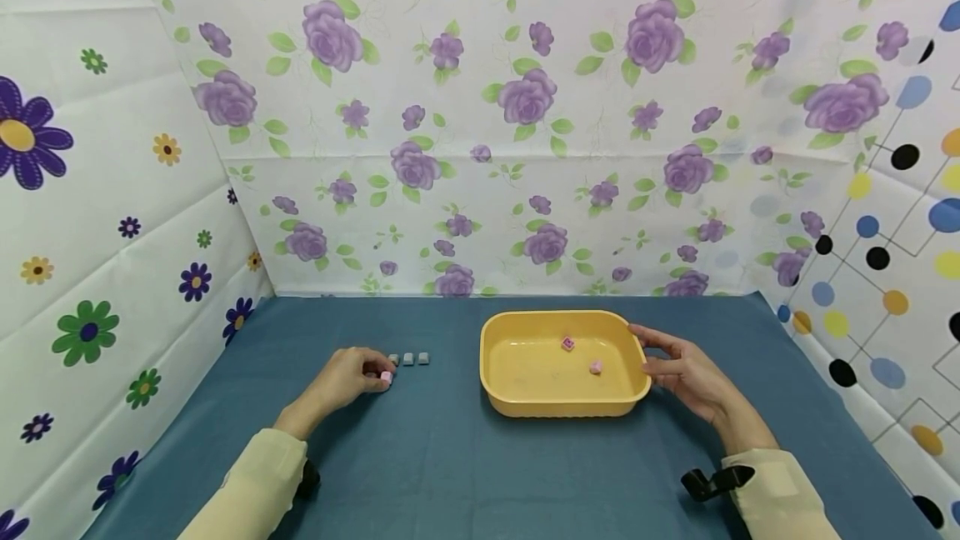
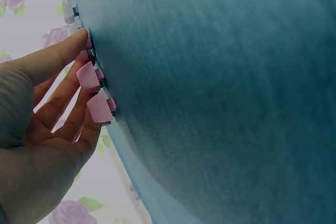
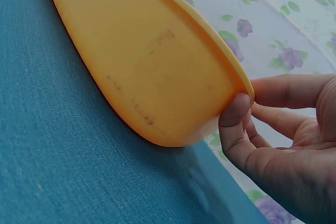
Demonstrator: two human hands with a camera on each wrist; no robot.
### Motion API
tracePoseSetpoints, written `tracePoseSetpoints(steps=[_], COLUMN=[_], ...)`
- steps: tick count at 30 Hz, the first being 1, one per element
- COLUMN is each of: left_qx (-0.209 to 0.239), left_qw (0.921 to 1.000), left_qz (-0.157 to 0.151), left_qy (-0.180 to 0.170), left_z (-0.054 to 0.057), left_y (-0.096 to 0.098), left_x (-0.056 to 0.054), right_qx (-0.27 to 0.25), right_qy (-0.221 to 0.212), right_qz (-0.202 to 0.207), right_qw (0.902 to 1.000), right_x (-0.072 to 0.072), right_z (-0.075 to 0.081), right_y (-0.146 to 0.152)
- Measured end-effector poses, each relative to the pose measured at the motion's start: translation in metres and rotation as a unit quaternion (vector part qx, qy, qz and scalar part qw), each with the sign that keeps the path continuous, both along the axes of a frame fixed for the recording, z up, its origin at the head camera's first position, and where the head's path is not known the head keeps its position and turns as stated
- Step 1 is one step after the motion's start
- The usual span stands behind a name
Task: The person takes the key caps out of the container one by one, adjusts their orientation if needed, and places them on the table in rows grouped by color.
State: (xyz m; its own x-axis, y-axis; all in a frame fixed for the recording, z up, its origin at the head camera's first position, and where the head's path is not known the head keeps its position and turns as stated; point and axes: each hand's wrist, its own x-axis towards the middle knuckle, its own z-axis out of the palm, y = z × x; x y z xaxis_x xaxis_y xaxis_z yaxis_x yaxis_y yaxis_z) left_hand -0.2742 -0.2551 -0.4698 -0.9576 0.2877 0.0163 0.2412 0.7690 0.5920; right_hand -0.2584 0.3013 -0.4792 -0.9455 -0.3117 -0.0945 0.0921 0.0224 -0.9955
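My left hand (image 1: 345,377) is low on the cloth at the left, pinching a small pink keycap (image 1: 386,376) between thumb and fingers. Closer in the left wrist view, its thumb partly hides that cap, and two more pink keycaps (image 2: 89,77) stand in line beside the fingers. Just behind the hand runs a short row of pale grey keycaps (image 1: 408,359). At the right, my right hand (image 1: 690,377) grips the rim of a yellow plastic basin (image 3: 157,66), thumb against the outer wall. Inside the basin lie two small pink pieces (image 1: 596,367), apart from each other.
A blue cloth (image 1: 420,473) covers the table. Flowered sheets (image 1: 480,107) hang behind and at the left, and a dotted sheet (image 1: 885,273) at the right. Black straps (image 1: 716,483) show at the wrists.
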Motion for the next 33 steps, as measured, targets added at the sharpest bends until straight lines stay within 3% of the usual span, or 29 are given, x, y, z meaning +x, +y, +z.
tracePoseSetpoints(steps=[9, 17, 25, 33], left_qx=[0.016, 0.066, 0.175, 0.201], left_qw=[0.9999, 0.9977, 0.9842, 0.9787], left_qz=[-0.005, 0.004, -0.024, -0.039], left_qy=[-0.004, 0.012, 0.006, 0.014], left_z=[0.001, 0.013, 0.019, 0.025], left_y=[-0.002, 0.004, 0.03, 0.065], left_x=[0.002, 0.004, 0.001, -0.006], right_qx=[-0.001, -0.006, -0.01, -0.01], right_qy=[0.003, 0.001, 0.001, 0.0], right_qz=[0.001, 0.003, 0.005, 0.003], right_qw=[1.0, 1.0, 0.9999, 0.9999], right_x=[0.001, 0.002, 0.002, 0.002], right_z=[0.001, 0.002, 0.0, 0.002], right_y=[-0.001, -0.002, -0.001, -0.001])
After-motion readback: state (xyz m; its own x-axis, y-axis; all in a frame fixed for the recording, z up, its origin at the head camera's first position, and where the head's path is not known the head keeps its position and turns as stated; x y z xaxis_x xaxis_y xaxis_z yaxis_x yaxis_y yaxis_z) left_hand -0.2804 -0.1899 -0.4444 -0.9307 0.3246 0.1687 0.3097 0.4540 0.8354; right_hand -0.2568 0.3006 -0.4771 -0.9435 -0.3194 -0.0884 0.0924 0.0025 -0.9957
